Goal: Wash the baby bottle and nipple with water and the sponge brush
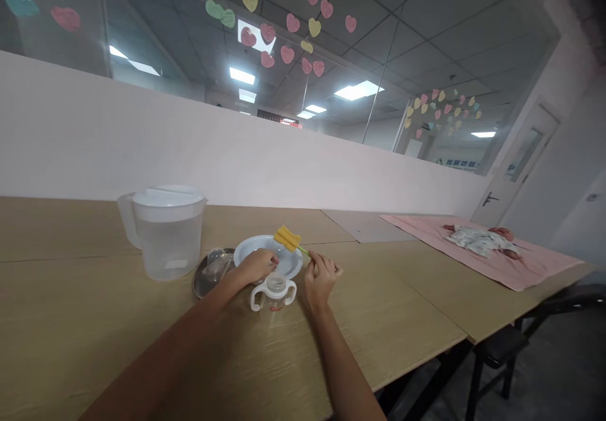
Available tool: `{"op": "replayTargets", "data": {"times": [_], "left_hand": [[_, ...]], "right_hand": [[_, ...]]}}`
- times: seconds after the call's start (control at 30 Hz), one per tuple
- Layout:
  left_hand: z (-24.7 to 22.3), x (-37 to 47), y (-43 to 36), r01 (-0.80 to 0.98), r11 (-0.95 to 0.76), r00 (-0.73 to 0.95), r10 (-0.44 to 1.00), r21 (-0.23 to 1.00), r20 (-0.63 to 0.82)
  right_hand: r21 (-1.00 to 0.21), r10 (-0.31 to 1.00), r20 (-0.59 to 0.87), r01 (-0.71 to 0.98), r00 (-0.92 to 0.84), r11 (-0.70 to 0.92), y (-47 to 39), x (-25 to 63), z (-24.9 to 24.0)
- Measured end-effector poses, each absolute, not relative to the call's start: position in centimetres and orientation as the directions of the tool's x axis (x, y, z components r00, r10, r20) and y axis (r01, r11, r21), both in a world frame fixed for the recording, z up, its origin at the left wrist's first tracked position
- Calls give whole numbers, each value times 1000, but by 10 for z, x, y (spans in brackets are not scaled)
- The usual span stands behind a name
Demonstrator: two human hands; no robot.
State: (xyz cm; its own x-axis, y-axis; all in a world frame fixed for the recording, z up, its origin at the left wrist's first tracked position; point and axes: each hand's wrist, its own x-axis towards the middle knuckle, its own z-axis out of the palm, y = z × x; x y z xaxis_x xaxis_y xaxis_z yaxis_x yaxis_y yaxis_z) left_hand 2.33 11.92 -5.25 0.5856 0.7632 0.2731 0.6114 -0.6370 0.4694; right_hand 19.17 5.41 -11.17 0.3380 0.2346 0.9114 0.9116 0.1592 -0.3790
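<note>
My right hand (322,277) is closed round the thin green handle of a bottle brush with a yellow sponge head (287,238). The sponge head is up above the far right rim of a white bowl (246,246). Over the near left side of that bowl is my left hand (259,265), its fingers curled together; anything in them is too small to make out. Just in front of the bowl stands a clear baby bottle (274,295), upright and uncapped, with a white two-handled collar. Neither hand visibly grips the bottle.
Left of the bowl, a metal tray (201,280) holds clear plastic parts. A lidded plastic pitcher (170,244) with liquid stands further left. At the far right, a doll in patterned clothes (480,241) lies on a pink cloth (516,276). A black chair (502,345) stands beside the table.
</note>
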Motion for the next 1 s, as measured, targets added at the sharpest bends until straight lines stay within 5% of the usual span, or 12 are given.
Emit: {"op": "replayTargets", "data": {"times": [0.2, 0.33, 0.43, 0.6, 0.7, 0.77, 0.9, 1.0], "left_hand": [[-25, 13, 124, 518, -635, 453, 772, 573, 447], [3, 0, 111, 193, -625, 426, 748, 756, 509], [15, -6, 99, 109, -608, 444, 738, 786, 509], [15, -14, 91, 437, -683, 409, 730, 585, 547], [19, -32, 96, 716, -569, 291, 770, 405, 567], [24, -51, 101, 819, -467, 268, 826, 334, 496], [23, -82, 114, 877, -387, 396, 918, 284, 29], [6, -87, 123, 900, -357, 402, 901, 250, -160]], "right_hand": [[-471, 224, 877, 854, 426, 222, 49, 192, -108], [-486, 243, 865, 853, 438, 190, 49, 192, -109], [-482, 262, 862, 861, 434, 162, 49, 193, -109], [-413, 309, 891, 877, 333, 245, 45, 190, -108], [-401, 320, 894, 880, 314, 255, 44, 190, -108], [-422, 314, 885, 876, 343, 232, 45, 192, -109], [-475, 301, 860, 862, 412, 175, 49, 197, -112], [-483, 300, 854, 862, 425, 153, 51, 200, -114]]}}
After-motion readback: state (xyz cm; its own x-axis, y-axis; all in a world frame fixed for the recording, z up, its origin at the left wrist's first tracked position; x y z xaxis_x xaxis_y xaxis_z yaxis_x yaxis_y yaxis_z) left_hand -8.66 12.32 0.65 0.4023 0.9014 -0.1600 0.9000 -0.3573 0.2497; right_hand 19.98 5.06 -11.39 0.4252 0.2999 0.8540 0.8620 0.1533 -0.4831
